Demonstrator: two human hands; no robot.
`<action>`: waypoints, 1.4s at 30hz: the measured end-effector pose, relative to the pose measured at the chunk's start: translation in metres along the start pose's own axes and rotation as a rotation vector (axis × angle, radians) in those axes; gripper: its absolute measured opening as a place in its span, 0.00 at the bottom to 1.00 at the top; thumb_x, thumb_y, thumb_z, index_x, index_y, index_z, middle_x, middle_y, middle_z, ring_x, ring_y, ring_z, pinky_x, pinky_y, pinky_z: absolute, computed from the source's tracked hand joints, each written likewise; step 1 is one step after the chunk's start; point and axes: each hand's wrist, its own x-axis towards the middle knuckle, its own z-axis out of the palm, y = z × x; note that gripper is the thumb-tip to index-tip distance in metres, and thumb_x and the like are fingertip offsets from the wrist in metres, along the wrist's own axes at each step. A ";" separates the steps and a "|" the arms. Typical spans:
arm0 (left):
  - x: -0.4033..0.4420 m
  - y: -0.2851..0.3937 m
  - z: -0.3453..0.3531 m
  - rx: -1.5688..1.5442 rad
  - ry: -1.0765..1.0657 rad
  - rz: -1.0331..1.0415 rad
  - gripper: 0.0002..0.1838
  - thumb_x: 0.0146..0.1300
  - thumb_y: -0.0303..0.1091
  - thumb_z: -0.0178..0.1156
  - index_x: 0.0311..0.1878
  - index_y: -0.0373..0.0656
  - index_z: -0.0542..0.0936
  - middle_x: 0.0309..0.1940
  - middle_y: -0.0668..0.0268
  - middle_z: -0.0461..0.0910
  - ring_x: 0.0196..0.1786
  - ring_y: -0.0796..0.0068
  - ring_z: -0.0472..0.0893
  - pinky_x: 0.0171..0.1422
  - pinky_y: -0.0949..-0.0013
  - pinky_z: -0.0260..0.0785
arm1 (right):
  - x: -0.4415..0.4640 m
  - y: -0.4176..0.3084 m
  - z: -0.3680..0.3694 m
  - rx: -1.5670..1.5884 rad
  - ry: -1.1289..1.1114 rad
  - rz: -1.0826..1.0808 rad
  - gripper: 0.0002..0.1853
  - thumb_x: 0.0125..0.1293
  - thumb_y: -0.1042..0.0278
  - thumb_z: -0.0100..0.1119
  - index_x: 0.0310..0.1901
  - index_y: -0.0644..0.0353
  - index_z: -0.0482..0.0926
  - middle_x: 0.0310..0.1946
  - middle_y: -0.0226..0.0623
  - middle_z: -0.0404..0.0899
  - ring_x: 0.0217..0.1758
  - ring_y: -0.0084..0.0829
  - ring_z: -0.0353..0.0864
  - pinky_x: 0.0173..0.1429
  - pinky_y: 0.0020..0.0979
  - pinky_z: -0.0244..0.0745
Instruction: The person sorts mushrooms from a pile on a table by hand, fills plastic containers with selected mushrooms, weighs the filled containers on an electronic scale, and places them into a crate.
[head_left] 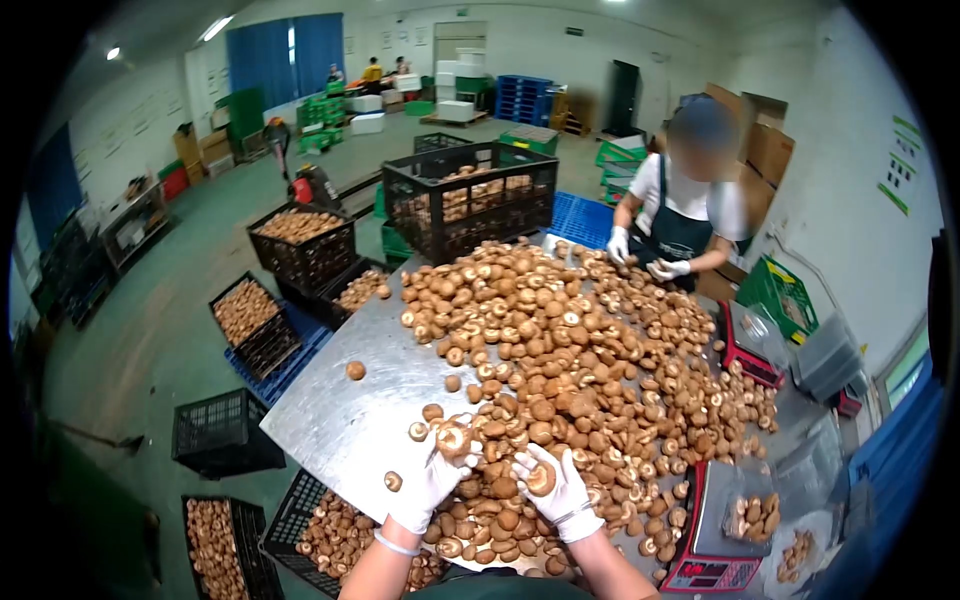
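A big heap of brown shiitake mushrooms (560,350) covers much of the metal table (330,415). My left hand (432,485), in a white glove, is closed on a large shiitake mushroom (453,438) at the heap's near left edge. My right hand (565,497), also gloved, has its fingers around another shiitake mushroom (541,479) over the near part of the heap. A few single mushrooms lie on bare metal left of the heap, one of them a small mushroom (393,482) beside my left hand.
Across the table a co-worker (685,215) in white gloves handles mushrooms. A black crate (470,205) stands at the far edge. At right are a red scale (715,572) bearing a tray of mushrooms (755,518), and another scale (752,350). Filled crates (300,240) flank the left.
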 end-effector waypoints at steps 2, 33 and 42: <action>0.001 -0.014 0.000 -0.126 -0.017 -0.043 0.23 0.74 0.45 0.44 0.64 0.40 0.66 0.56 0.57 0.76 0.48 0.63 0.81 0.46 0.65 0.78 | -0.009 -0.001 0.007 0.044 -0.019 -0.065 0.40 0.70 0.33 0.32 0.70 0.60 0.59 0.65 0.48 0.66 0.67 0.44 0.66 0.63 0.42 0.70; 0.009 -0.311 0.170 0.515 -0.182 -0.546 0.21 0.70 0.36 0.54 0.64 0.43 0.69 0.56 0.66 0.73 0.51 0.77 0.76 0.53 0.71 0.73 | -0.356 -0.163 -0.104 -0.764 0.850 -0.575 0.14 0.70 0.71 0.47 0.54 0.65 0.76 0.48 0.39 0.79 0.50 0.29 0.80 0.53 0.27 0.74; -0.016 -0.372 0.200 0.614 -0.202 -0.390 0.21 0.71 0.36 0.52 0.64 0.41 0.69 0.56 0.62 0.74 0.53 0.72 0.77 0.56 0.72 0.71 | -0.318 -0.213 -0.171 -2.496 0.729 -0.320 0.35 0.61 0.46 0.57 0.65 0.57 0.65 0.63 0.45 0.68 0.69 0.44 0.63 0.71 0.48 0.54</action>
